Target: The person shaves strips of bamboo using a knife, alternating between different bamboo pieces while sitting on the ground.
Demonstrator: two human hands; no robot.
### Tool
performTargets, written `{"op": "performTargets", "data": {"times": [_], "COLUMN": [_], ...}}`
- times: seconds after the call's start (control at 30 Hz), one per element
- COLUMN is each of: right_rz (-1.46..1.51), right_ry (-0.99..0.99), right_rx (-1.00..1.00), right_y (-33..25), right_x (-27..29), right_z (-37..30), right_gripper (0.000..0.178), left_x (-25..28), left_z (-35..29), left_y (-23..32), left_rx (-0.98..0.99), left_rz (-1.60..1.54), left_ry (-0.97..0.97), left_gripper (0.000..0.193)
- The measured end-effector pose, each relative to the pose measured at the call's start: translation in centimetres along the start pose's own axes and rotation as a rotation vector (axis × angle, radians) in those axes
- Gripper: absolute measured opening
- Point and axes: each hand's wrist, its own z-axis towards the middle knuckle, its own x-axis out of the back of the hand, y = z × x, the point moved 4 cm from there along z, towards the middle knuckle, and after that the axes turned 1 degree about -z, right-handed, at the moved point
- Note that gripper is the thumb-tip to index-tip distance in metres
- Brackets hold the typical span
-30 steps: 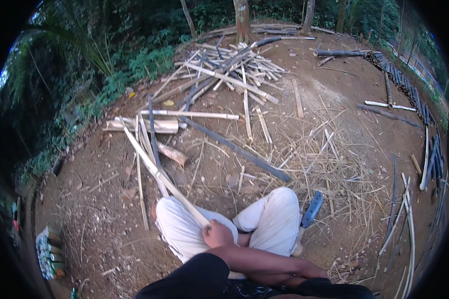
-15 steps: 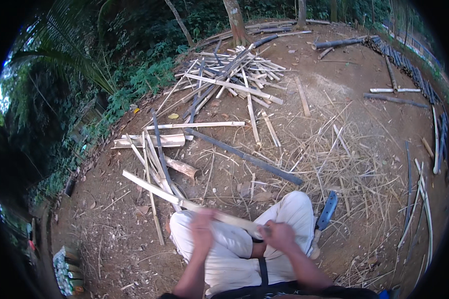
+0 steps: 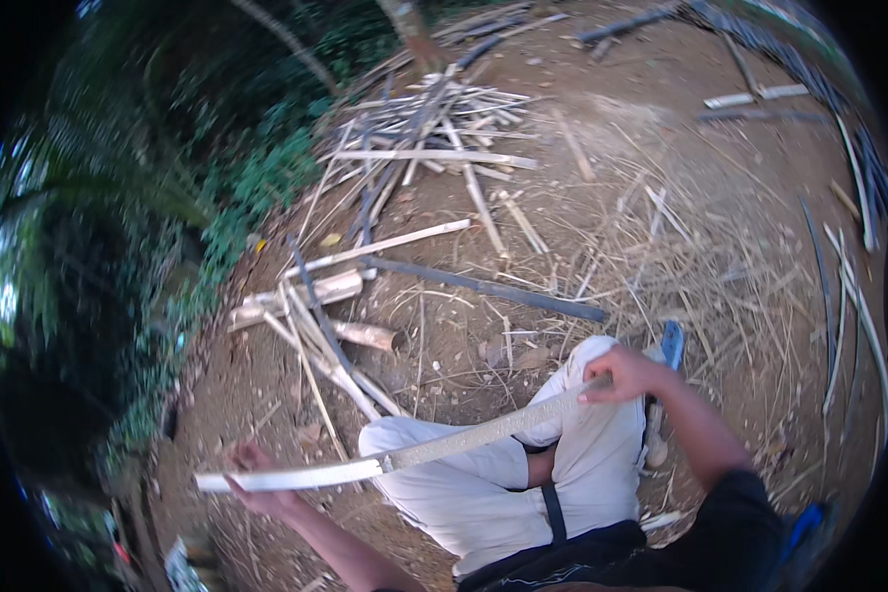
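Sitting with legs crossed in cream-coloured cloth trousers [image 3: 429,513], and holding over the lap a long, flat, slightly curved strip of split bamboo [image 3: 464,441], pale on its left part and greyer on its right. Grasping it near the right end with the right hand [image 3: 624,375], fingers bent around it, just above the right knee. Supporting it near the other end with the left hand [image 3: 259,483], fingers showing above and palm below; too blurred to tell if closed firmly or only resting against it. Spreading the hands so widely probably to keep such a long piece steady, and perhaps turning its broad face toward the body for seeing it well.

Having beside the right knee, maybe for easy reach, a knife with a broad dark-blue blade [image 3: 672,343], partly covered by the right wrist. Facing, in front of the left knee, some crossed pale bamboo slats [image 3: 311,335], near enough to hinder a forward sweep of the strip. Seeing beyond them a dark, straight bamboo length [image 3: 483,286] lying across, and to the right a wide scatter of thin, straw-coloured shavings [image 3: 710,286]. Noticing farther away a tangled heap of pale and dark split pieces [image 3: 444,156], close to a tree trunk [image 3: 411,32].
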Motion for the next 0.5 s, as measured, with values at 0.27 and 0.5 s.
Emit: {"op": "performTargets", "data": {"times": [0.27, 0.5], "right_rz": [-0.377, -0.135], "right_ry": [0.971, 0.512], "right_rx": [-0.359, -1.150], "right_y": [8.4, 15.8], "right_x": [4.8, -11.9], "right_z": [-1.6, -13.9], "right_gripper": [0.040, 0.058], "left_x": [-13.6, -21.1], "left_z": [-3.3, -9.5], "left_y": [-9.0, -21.5], "left_rx": [-0.159, -0.156], "left_rz": [-0.025, 0.138], "left_ry": [-0.126, -0.220], "left_gripper": [0.033, 0.024]}}
